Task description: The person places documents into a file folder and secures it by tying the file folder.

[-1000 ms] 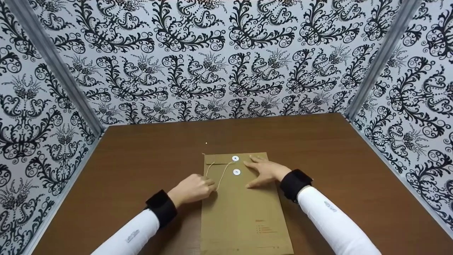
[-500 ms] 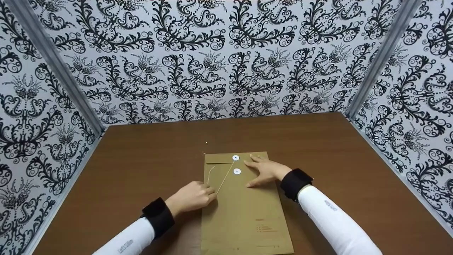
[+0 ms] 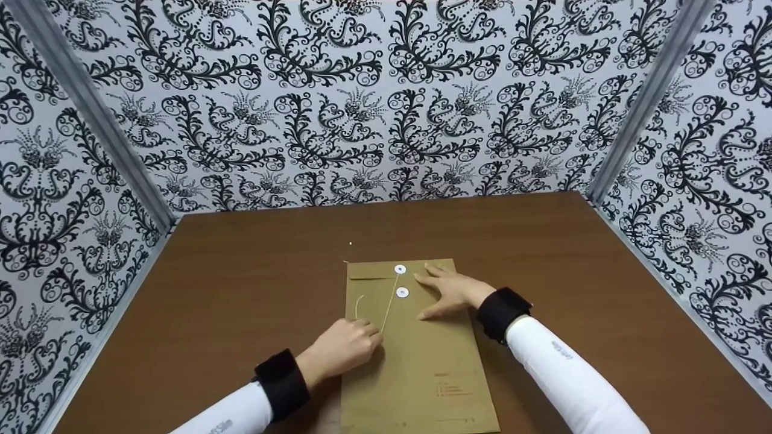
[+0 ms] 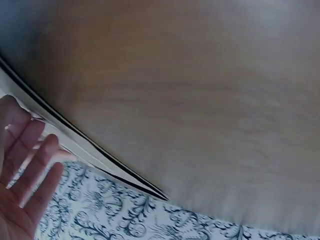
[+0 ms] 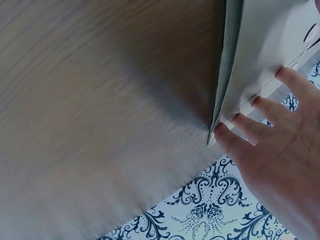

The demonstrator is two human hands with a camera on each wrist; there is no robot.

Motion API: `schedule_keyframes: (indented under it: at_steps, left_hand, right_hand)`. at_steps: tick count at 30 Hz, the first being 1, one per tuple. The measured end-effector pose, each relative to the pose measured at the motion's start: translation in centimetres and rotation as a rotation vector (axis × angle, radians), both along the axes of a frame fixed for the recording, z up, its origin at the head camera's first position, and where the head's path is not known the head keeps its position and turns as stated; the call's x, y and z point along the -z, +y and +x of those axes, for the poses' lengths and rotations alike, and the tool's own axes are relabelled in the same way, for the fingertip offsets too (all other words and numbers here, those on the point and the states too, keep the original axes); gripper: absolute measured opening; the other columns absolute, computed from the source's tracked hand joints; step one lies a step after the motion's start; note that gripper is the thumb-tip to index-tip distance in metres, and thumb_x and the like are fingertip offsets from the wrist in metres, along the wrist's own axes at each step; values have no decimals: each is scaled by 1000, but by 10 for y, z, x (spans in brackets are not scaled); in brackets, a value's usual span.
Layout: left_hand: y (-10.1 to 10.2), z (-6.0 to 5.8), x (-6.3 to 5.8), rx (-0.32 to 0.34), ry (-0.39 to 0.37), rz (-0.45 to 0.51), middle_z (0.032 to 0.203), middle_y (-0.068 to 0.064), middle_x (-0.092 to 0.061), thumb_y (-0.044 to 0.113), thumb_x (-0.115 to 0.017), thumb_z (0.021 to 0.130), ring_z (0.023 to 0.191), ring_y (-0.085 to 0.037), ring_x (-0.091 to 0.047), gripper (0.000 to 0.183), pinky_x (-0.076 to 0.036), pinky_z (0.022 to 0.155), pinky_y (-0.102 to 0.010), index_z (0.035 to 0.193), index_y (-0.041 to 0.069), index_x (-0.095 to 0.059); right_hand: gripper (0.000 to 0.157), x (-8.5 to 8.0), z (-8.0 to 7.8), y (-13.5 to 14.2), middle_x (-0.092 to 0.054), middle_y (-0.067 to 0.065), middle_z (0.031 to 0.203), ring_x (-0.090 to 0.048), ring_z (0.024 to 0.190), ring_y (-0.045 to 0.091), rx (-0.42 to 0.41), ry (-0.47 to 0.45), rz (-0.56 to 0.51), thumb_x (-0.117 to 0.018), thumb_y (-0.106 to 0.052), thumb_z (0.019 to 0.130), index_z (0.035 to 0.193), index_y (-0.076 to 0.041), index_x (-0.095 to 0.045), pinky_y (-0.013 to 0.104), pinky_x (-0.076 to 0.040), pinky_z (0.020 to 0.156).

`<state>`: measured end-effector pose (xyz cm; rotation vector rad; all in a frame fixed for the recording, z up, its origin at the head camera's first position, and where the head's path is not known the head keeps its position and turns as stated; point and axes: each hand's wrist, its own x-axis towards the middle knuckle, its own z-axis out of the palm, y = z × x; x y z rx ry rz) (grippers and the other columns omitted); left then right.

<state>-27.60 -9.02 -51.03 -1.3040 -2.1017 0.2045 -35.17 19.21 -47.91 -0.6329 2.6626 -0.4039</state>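
A brown kraft paper envelope (image 3: 422, 361) lies flat on the table, its flap (image 3: 371, 270) folded down at the far end. Two white button discs sit near the flap, an upper disc (image 3: 400, 269) and a lower disc (image 3: 402, 292). From the upper disc a thin string (image 3: 390, 304) runs taut to my left hand (image 3: 347, 346), which pinches it over the envelope's left side; the loose string end curls up beyond the knuckles. My right hand (image 3: 449, 291) rests with spread fingers on the envelope's upper right, its fingertips (image 5: 285, 74) on the paper near the edge.
The brown wooden table (image 3: 253, 259) extends around the envelope. A tiny white speck (image 3: 350, 243) lies beyond its top edge. Patterned black-and-white walls (image 3: 362, 120) enclose the back and both sides.
My left hand has moved toward me and slightly right with the string, which has gone from slack to taut. The right hand keeps its place on the envelope.
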Motion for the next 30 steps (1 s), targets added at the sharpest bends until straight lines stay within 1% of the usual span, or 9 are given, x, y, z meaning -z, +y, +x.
schedule_keyframes:
  at_steps: [3, 5, 7, 10, 13, 17, 22, 30]
  left_hand:
    - [9, 8, 0, -74, -77, 72, 65, 7, -63, 12, -74, 79, 58, -10, -61, 19, -48, 47, -24, 66, 15, -61]
    - [14, 13, 1, -114, -114, 112, 65, 5, -63, 11, -74, 79, 57, -11, -62, 19, -48, 46, -26, 65, 14, -61]
    - [20, 17, 1, -137, -144, 130, 65, 5, -63, 10, -74, 78, 57, -11, -62, 20, -48, 46, -26, 65, 14, -60]
    - [27, 21, 2, -158, -164, 124, 65, 5, -64, 10, -74, 78, 57, -11, -62, 19, -47, 44, -26, 65, 14, -61]
    - [35, 23, 2, -163, -185, 99, 66, 5, -65, 11, -74, 76, 57, -10, -61, 15, -46, 43, -26, 67, 15, -63]
    - [47, 25, 1, -136, -217, 81, 68, 5, -66, 11, -74, 75, 56, -10, -59, 12, -46, 44, -25, 69, 14, -64]
    - [61, 27, -2, -105, -219, 79, 70, 6, -67, 10, -71, 77, 57, -10, -61, 12, -47, 46, -25, 69, 15, -64]
    - [82, 24, -3, -114, -245, 85, 70, 6, -68, 13, -72, 80, 57, -10, -61, 11, -48, 46, -25, 71, 15, -65]
  right_hand:
    - [94, 0, 1, -1, -16, 21, 172, -16, 159, 46, 2, 0, 1, -75, -55, 87, 161, -16, -33, 61, -24, 127]
    - [94, -1, 1, -1, -16, 21, 172, -15, 159, 45, 6, 1, 3, -75, -55, 87, 161, -17, -33, 60, -23, 127]
    - [94, -1, 1, -1, -16, 20, 172, -15, 160, 44, 11, 0, 4, -75, -56, 87, 161, -18, -33, 59, -23, 128]
    - [94, -1, 1, -1, -16, 19, 172, -15, 160, 43, 14, 1, 4, -75, -56, 87, 161, -18, -33, 58, -23, 128]
    - [94, -1, 1, 0, -16, 19, 172, -16, 160, 43, 15, -2, 6, -75, -56, 86, 162, -18, -33, 58, -24, 127]
    - [94, 0, 0, 0, -16, 19, 172, -16, 160, 44, 15, -7, 11, -75, -57, 86, 162, -19, -32, 59, -25, 127]
    - [95, 0, 0, 0, -17, 20, 172, -17, 159, 45, 9, 1, 9, -75, -57, 86, 161, -18, -33, 59, -25, 127]
    - [94, 1, 0, 1, -18, 22, 171, -18, 158, 47, 0, 12, 7, -76, -55, 85, 161, -17, -34, 59, -26, 126]
